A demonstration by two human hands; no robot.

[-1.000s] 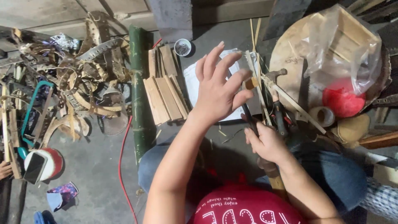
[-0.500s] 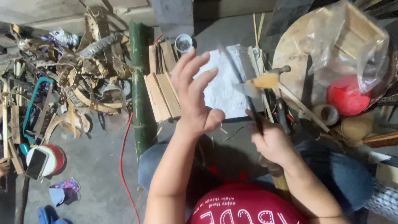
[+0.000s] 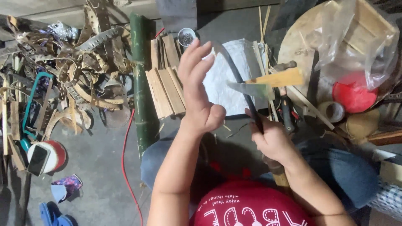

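Our right hand (image 3: 274, 140) was clenched around the handle of a long, dark, curved blade (image 3: 234, 71), which rose away from us over a white cloth (image 3: 226, 83) on the grey concrete floor (image 3: 88, 163). Our left hand (image 3: 199, 94) was raised above the cloth, fingers spread and loose, grasping nothing. Just left of it lay flat, pale split-bamboo slats (image 3: 165, 86) side by side, and beyond them a smooth green bamboo pole (image 3: 142, 83). Farther left sat a tangled heap of curled brown shavings (image 3: 71, 71). To the right, a crinkled clear plastic bag (image 3: 356, 50) covered something red.
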